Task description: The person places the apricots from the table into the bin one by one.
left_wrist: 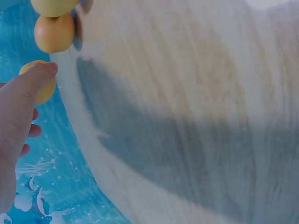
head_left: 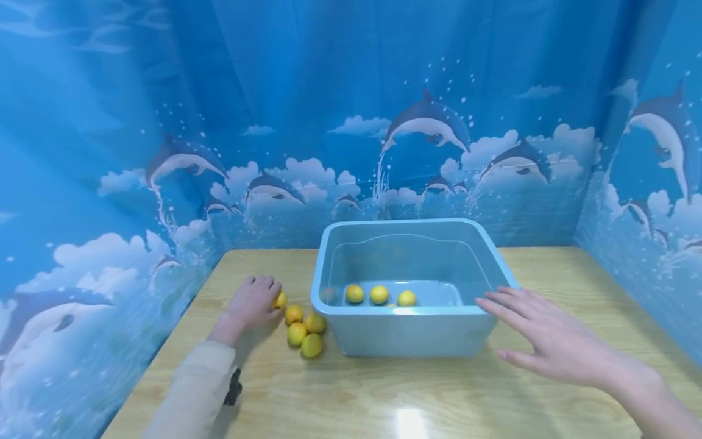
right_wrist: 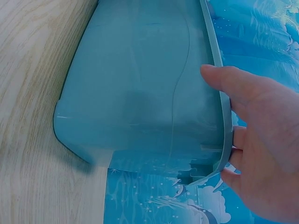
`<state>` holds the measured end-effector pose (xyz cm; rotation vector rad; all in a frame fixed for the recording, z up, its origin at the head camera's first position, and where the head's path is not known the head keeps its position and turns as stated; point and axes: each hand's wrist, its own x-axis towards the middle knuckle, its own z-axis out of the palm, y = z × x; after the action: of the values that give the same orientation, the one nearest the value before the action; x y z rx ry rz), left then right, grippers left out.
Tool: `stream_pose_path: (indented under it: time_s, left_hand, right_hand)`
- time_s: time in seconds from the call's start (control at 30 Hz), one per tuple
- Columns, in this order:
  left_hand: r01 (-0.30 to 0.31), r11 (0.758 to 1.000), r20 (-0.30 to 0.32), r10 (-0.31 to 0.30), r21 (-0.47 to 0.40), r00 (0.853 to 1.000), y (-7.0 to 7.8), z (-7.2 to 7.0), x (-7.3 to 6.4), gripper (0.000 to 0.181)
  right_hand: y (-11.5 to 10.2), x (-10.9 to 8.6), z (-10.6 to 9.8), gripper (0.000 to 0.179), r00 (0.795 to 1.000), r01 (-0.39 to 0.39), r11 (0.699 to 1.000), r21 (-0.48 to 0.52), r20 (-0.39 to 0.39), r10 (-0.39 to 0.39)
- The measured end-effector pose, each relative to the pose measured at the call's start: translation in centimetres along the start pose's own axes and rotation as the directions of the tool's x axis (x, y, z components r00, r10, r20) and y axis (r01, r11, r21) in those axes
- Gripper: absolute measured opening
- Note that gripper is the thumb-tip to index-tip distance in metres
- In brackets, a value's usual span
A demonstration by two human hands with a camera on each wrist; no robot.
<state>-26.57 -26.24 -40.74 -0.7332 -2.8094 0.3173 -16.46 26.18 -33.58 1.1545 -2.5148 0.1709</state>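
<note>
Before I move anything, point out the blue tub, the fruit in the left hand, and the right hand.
Blue tub (head_left: 406, 336): head view, outer face of its front wall.
Fruit (left_wrist: 46, 93): left wrist view, bare skin below the thumb.
Right hand (head_left: 551, 342): head view, back of the hand.

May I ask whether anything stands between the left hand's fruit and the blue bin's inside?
Yes: the raised left rim of the blue bin does; the cluster of loose fruits also partly crowds the space between the left hand and the bin.
</note>
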Motion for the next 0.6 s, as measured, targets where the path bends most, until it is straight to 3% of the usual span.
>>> stream_pose_path:
  time_s: [0.23,0.4,0.6]
  left_hand:
    - [-0.003,1.0,-0.01,0.003,0.011,1.0,-0.3,-1.6,0.4,0.037]
    - [0.0,1.0,-0.04,-0.001,-0.019,0.999,-0.7,-2.9,1.1,0.037]
    - [0.035,0.997,-0.035,-0.038,-0.066,0.999,-1.0,-4.7,1.9,0.035]
  right_hand:
    - [0.0,0.1,-0.1,0.074,1.0,0.003,1.0,-0.001,0.0,-0.003]
    - [0.1,0.0,-0.1,0.074,1.0,0.01,1.0,-0.007,-0.011,-0.01]
    - [0.0,0.0,-0.1,0.075,1.0,0.007,1.0,-0.007,-0.011,-0.007]
